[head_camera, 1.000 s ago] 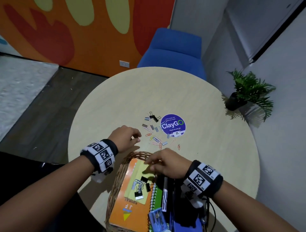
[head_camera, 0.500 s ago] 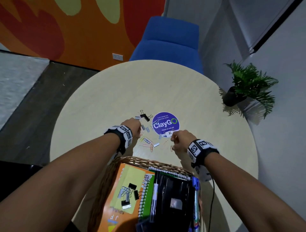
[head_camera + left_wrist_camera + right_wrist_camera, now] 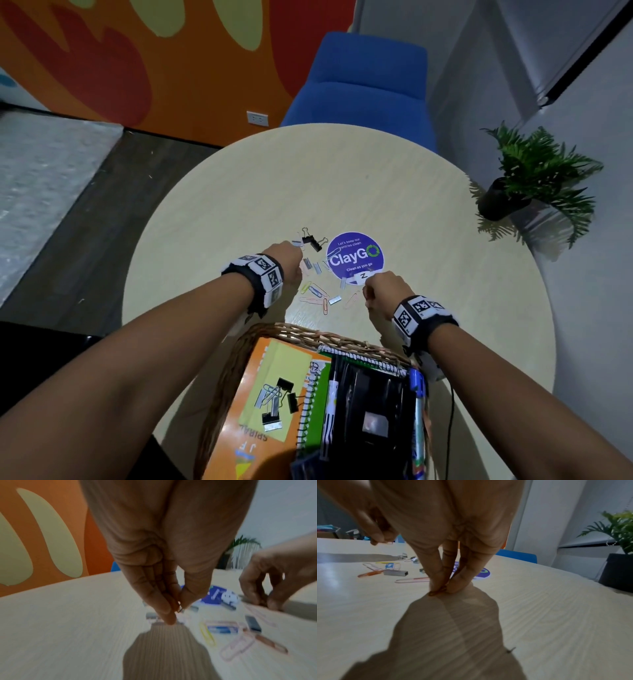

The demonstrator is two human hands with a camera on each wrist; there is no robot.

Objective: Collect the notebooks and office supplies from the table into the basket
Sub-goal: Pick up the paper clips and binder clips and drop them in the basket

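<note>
1. On the round pale wooden table [image 3: 428, 219], the head view alone shows the woven wicker basket [image 3: 222, 377] at the near edge, holding an orange spiral notebook [image 3: 239, 442], a green spiral notebook [image 3: 317, 411], a black case [image 3: 373, 411] and a blue marker [image 3: 418, 404], with black and silver binder clips [image 3: 274, 402] lying on the orange cover.
2. Only the wrist views reveal the fingertips. The left wrist view shows the left hand [image 3: 164, 574] pointing straight down, fingers [image 3: 169, 615] bunched against the thumb, pinching a small metal clip [image 3: 181, 610] just above the table; the blur hides which kind.
3. The right wrist view shows the right hand [image 3: 447, 555] also pointing down, fingertips [image 3: 436, 585] closed on an orange paper clip [image 3: 436, 593] that touches the wood.
4. Both forearms reach over the basket, wrists bent, hands either side of the scattered coloured paper clips [image 3: 318, 294] and silver staple strips [image 3: 334, 300].
5. That scatter lies between the basket and a round purple "ClayGo" sticker [image 3: 354, 255]; two black binder clips [image 3: 311, 240] sit just left of the sticker.
6. The long pink clips lie flat at differing angles.
</note>
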